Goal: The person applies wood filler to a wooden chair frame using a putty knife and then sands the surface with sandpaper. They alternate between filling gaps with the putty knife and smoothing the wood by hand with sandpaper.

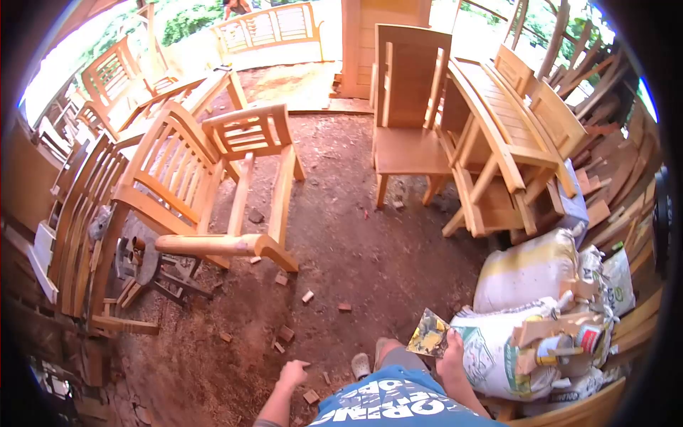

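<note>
My right hand (pixel 451 350) clamped on worn sandpaper sheet (pixel 427 334) — sheet held low, just beside stuffed sacks (pixel 523 274). My left hand (pixel 292 373) empty, fingers loosely curled, hanging over dirt floor (pixel 356 249) — wood offcuts (pixel 284 333) scattered near. Unfinished chair frame (pixel 242 192) lies ahead.

White capital letters run across the person's blue shirt (pixel 398 402), just beside the sacks (pixel 523 313), upside down to the camera and cut off by the frame edge, so no whole word can be read. The print on the sacks is too small to read.
</note>
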